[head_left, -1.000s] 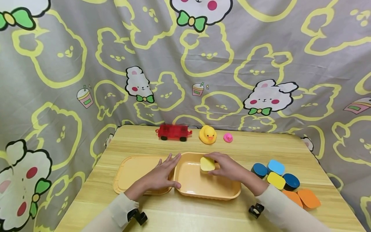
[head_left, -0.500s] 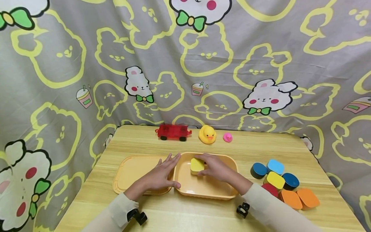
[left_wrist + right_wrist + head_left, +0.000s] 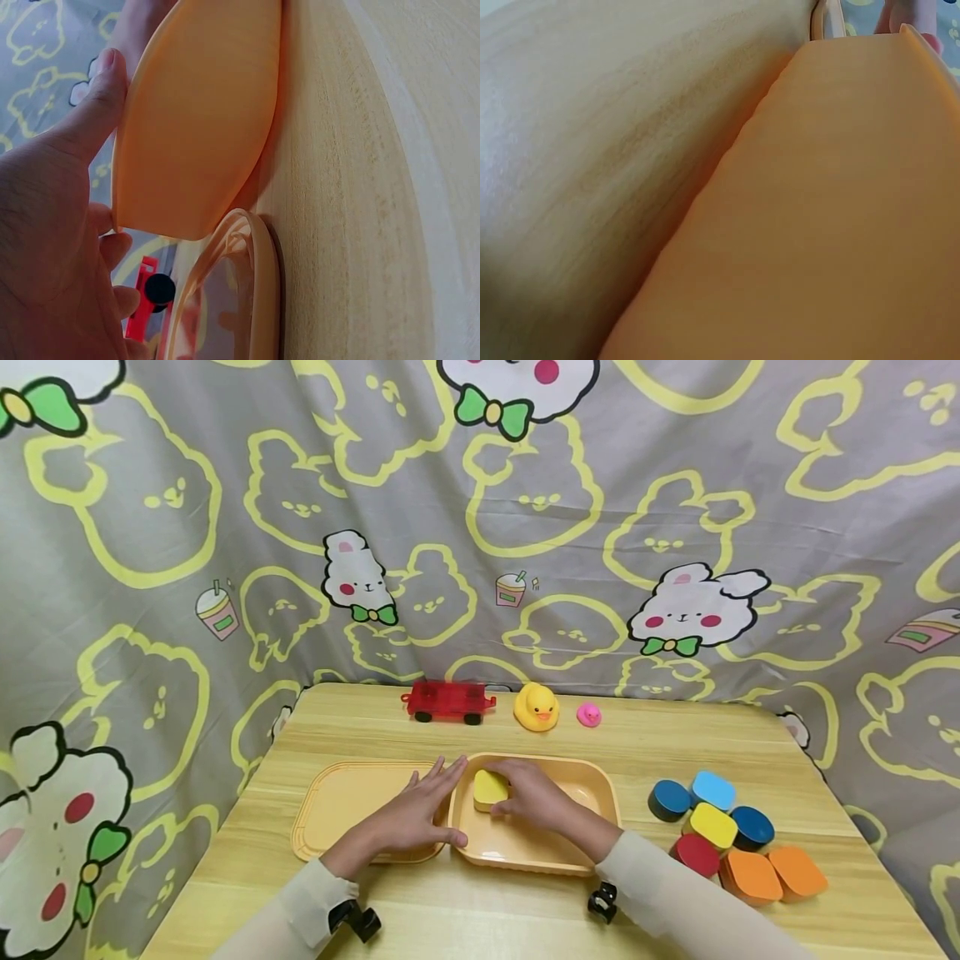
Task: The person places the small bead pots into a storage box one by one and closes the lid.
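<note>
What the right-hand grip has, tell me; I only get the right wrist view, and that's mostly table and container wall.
Observer: The right-hand grip holds a yellow block at the left part of the container; whether it touches the floor there, I can't tell.
Operator: Count the blocks outside the container for me.
Observer: Seven blocks sit on the table to the right of the container.
Operator: Now report what's along the back edge.
Observer: A yellow duck stands between a red cart on its left and a smaller pink duck on its right.
</note>
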Demonstrator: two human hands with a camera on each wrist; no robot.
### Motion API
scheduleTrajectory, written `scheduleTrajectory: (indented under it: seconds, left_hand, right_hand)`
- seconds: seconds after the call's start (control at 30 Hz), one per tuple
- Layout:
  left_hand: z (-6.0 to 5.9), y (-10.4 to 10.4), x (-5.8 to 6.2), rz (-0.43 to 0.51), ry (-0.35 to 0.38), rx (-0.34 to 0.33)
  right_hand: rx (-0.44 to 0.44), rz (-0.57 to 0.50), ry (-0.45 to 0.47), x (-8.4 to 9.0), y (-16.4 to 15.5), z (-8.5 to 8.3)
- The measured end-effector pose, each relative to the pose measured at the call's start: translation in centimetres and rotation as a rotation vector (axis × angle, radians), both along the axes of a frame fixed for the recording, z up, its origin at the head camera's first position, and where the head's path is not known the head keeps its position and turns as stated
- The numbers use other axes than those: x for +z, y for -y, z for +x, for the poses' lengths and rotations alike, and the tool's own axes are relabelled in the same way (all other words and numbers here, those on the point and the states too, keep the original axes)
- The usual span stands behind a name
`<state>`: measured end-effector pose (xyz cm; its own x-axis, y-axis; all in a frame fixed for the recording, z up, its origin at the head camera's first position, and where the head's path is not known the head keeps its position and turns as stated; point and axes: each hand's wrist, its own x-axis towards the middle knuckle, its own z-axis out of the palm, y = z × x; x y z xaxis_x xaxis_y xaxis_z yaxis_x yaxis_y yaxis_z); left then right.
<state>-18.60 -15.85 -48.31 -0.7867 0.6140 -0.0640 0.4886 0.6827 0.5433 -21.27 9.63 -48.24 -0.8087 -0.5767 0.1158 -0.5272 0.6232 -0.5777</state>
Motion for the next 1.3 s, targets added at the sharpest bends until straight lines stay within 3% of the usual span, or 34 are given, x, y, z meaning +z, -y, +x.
scheduleTrajectory:
  seconds: [0.7,1.3]
  left_hand:
    - [-0.1,0.0,0.0,0.000,-0.001,-0.005]
    - [0.0,-0.1,0.3,-0.011,0.012,-0.005]
  right_hand:
    - [-0.010,0.036,-0.008,0.1,0.4,0.1]
    - [-0.037,-0.045,0.023,1.9,-1.7,1.2]
